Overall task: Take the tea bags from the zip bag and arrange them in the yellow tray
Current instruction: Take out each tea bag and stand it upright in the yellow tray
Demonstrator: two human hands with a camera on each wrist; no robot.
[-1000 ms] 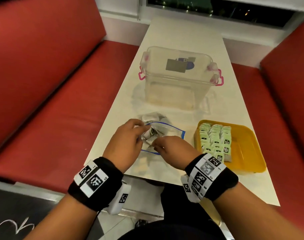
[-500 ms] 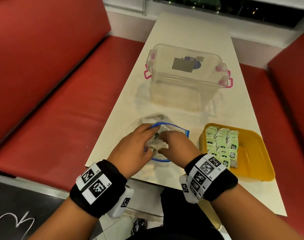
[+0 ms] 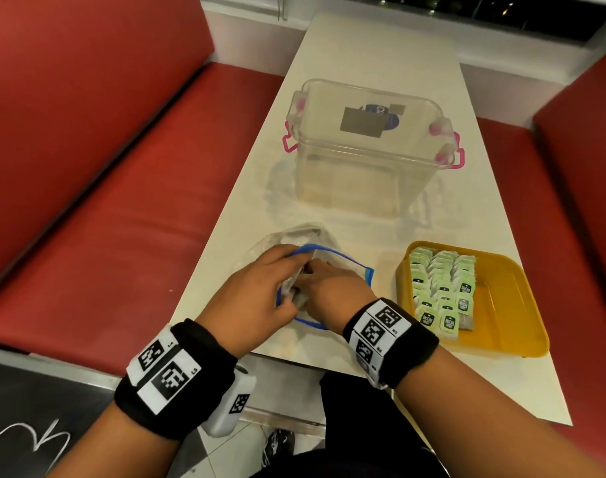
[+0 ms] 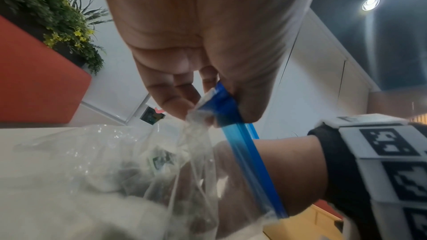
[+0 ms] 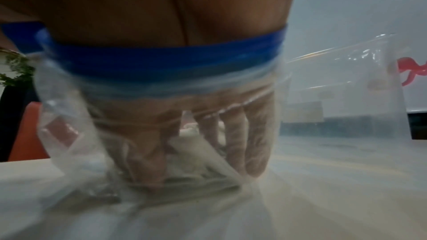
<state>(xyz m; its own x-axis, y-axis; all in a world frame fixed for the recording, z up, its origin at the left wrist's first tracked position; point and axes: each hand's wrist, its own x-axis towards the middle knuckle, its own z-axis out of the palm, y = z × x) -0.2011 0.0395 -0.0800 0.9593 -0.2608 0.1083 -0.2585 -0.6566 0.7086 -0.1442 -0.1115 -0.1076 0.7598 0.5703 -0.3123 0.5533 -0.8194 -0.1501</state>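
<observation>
the blue zip edge of the zip bag [image 4: 233, 116] is pinched by the left hand [image 4: 203, 43] on the white table [image 3: 363, 53], and the right hand [image 5: 175, 130] is pushed deep inside the bag, fingers bent down around the tea bags [image 5: 196, 174] at the bottom. rows of tea bags are stood in the yellow tray [image 3: 508, 305] just right of the bag. the fingers are blurred by plastic, so a firm hold cannot be told.

The right hand [image 5: 166, 88] fills the frame's centre, fingers [image 5: 256, 134] inside the clear zip bag [image 5: 76, 116], touching blurred tea bags [image 5: 196, 176] at lower centre.
</observation>
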